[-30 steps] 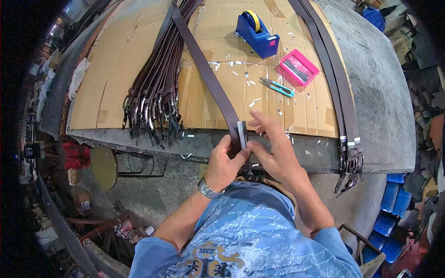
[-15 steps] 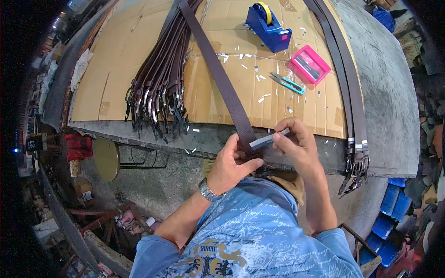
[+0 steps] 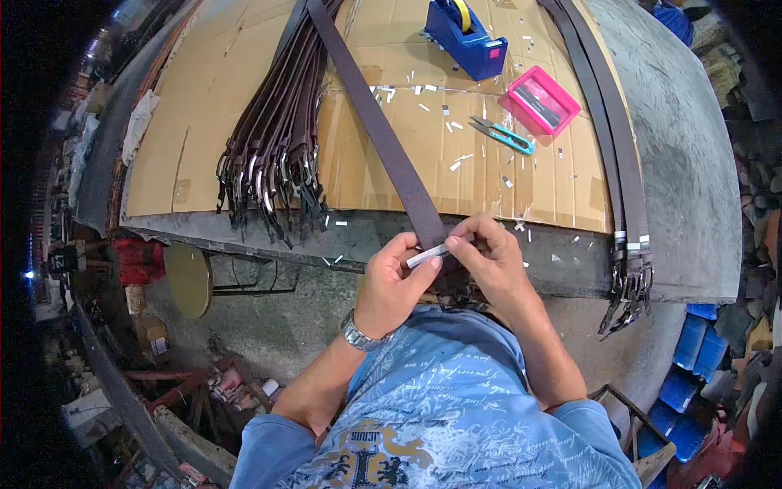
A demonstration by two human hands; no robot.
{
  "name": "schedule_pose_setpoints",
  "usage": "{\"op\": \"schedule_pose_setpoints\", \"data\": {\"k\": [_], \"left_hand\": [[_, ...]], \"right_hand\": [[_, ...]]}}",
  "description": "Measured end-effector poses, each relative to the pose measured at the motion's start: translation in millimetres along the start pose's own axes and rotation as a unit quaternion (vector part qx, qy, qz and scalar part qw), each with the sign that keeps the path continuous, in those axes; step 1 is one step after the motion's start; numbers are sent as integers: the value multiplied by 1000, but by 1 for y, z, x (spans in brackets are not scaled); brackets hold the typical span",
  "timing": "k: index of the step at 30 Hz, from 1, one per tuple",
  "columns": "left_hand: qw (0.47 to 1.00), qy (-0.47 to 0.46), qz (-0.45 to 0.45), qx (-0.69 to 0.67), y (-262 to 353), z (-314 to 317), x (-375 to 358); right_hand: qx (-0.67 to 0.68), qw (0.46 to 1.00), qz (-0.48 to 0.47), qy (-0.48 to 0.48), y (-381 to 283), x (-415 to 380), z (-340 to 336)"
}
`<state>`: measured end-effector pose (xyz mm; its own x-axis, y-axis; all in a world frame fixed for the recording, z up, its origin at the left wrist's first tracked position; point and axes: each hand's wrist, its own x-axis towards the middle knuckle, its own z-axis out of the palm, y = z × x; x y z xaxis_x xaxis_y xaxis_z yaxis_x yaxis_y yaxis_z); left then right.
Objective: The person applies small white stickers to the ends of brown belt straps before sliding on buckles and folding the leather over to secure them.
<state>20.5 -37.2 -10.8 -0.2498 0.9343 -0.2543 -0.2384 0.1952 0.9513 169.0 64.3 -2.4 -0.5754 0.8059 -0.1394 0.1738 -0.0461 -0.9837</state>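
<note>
Colours and patterns, as we recorded them:
- Belt (image 3: 383,138) held at the table edge: dark brown, plain.
- Strip (image 3: 427,257) pinched between our left hand (image 3: 391,285) and right hand (image 3: 489,265): silver-grey.
- Bundle of belts (image 3: 277,130): dark brown with silver buckles.
- Cardboard sheet (image 3: 204,122): tan.
- Tape dispenser (image 3: 464,37): blue, with a yellow roll.
- Tray (image 3: 539,99): bright pink.
- Snips (image 3: 501,134): teal handles.
- Wristwatch (image 3: 358,334): silver.
- Shirt (image 3: 440,407): light blue, with white script and a gold emblem.
- Table (image 3: 684,163): grey.
</note>
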Motion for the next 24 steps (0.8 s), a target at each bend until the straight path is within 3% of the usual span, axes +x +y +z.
{"op": "schedule_pose_setpoints", "data": {"k": [2, 16, 18, 24], "left_hand": [[1000, 10, 3, -3, 1, 1, -2], [999, -21, -49, -10, 20, -3, -2], [994, -20, -99, -34, 24, -3, -3], [995, -4, -82, -65, 20, -2, -5]], "right_hand": [[17, 998, 67, -14, -7, -3, -2], [62, 995, 72, -36, -7, -7, -3], [82, 993, 73, -41, -7, -7, -3], [137, 983, 109, -49, -6, -8, -2]]}}
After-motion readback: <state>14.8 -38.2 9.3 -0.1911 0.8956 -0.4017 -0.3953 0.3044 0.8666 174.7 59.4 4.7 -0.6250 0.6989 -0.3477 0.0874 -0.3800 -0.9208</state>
